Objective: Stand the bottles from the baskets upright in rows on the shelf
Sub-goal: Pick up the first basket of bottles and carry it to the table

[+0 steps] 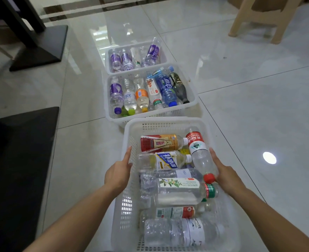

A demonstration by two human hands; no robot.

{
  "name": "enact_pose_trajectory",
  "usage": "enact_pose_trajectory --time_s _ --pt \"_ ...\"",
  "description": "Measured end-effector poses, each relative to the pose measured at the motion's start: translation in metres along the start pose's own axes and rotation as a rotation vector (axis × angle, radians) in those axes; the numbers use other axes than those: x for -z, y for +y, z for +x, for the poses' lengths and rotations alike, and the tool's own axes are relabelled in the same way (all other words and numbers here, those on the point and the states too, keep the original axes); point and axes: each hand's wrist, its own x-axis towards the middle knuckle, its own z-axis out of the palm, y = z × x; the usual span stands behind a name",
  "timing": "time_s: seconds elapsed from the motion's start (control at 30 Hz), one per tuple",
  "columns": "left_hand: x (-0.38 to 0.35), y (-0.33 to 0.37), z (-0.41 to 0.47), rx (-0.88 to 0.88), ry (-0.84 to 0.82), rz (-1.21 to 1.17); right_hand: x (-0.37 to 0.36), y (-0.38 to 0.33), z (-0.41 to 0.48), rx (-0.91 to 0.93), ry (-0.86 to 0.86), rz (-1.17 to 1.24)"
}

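Nearest basket (166, 121) (bottles (179, 186) inside) held between left hand (116, 176) and right hand (226, 176).

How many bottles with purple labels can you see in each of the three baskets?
Far basket: 3 purple-label bottles
Middle basket: 1
Near basket: 0 that show
Total: 4 in view; bottles buried underneath cannot be counted.
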Motion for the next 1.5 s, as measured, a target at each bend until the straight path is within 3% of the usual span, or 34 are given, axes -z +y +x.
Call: enact_pose_trajectory --time_s 0.3,0.63,0.87,1.1,1.3,1.5 --pt "0.027 -0.001 -0.012 0.008 -0.029 0.109 -0.006 -0.005 -0.033 -0.002 -0.075 -0.091" --pt "0.117 0.025 -0.077 -0.023 -0.117 0.009 0.105 -0.060 -0.114 -0.037 -0.123 -0.130" --pt "0.283 0.079 -0.159 -0.051 -0.130 -0.056 0.241 -0.139 -0.206 -0.059 -0.071 -0.114" --pt "0.500 0.118 -0.262 -0.083 -0.040 -0.139 0.394 -0.281 -0.320 -0.021 0.027 -0.146" --pt "0.637 0.101 -0.320 0.025 0.111 -0.133 0.486 -0.400 -0.378 0.106 0.114 -0.208" --pt "0.719 0.041 -0.367 0.046 0.230 -0.196 0.495 -0.500 -0.422 0.243 0.184 -0.202"
